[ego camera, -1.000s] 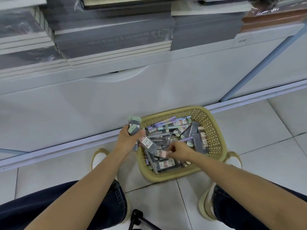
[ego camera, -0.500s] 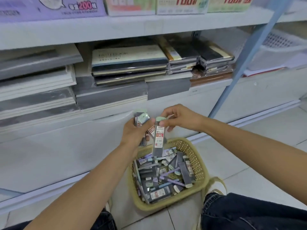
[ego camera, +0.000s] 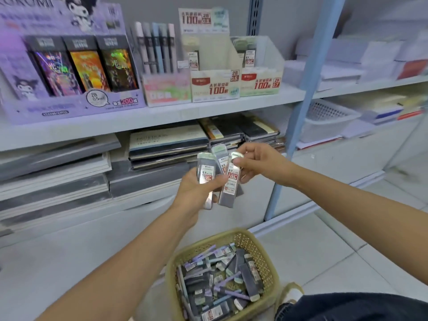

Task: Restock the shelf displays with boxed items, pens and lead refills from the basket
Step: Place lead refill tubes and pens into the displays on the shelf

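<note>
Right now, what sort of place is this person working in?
Most likely a stationery shop aisle. Cardboard display boxes of lead refills marked 0.7 and a row of pens stand on a white shelf, stacked notebooks lie below, and a stock basket sits on the floor.

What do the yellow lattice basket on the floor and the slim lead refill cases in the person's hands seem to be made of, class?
Yellow lattice basket: likely moulded plastic, matte; the regular pierced holes and thick smooth rim suggest it.
Slim lead refill cases: probably hard plastic, glossy; pale caps catch highlights, and dark bodies carry printed labels. Left hand and right hand hold them.
</note>
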Demonstrator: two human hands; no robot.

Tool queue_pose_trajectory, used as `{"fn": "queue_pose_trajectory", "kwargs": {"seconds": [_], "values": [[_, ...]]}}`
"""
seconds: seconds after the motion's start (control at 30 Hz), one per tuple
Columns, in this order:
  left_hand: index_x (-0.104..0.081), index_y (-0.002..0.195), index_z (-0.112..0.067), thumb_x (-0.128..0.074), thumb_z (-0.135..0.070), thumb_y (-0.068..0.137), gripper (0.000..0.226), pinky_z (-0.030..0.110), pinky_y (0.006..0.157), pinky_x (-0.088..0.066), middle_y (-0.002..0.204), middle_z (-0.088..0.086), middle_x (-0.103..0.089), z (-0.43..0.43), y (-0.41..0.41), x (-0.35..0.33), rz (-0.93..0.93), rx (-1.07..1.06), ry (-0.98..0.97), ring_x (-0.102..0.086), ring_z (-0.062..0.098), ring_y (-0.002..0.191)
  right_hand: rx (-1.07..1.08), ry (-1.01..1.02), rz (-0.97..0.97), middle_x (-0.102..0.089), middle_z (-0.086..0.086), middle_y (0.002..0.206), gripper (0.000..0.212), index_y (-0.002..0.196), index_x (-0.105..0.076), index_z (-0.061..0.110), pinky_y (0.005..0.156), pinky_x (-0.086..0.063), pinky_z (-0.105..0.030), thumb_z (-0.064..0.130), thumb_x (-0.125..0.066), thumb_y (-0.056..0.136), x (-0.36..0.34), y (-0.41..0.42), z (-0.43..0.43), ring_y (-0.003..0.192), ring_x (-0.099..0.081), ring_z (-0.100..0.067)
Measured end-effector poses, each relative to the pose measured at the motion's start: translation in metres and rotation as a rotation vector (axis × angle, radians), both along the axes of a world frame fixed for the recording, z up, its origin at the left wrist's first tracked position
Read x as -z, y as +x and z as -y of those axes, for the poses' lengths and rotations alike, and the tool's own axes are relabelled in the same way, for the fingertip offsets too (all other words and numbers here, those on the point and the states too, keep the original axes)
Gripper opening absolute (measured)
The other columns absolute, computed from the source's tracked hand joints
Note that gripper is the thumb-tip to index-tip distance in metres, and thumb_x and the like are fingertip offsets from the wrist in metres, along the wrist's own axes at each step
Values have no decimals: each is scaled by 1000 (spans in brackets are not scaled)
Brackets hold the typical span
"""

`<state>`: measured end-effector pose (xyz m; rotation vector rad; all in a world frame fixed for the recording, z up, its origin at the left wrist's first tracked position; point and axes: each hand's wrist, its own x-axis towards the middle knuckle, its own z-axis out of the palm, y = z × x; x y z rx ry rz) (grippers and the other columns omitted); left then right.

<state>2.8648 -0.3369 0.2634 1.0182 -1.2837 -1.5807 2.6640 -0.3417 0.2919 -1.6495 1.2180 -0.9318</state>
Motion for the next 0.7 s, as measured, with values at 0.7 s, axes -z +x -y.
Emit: {"fn": "queue_pose_trajectory", "kwargs": {"seconds": [0.7], "values": [[-61,96,-25,-68,-27,88,11,22,41,-42,80,-2,-76,70,-35,-178,30,-73,-406,-62,6,52,196,-466,148,-73,-7,93,17,110,-56,10,66,-59,-26,6,-59,93,-186,-43,42,83,-71,-17]]}}
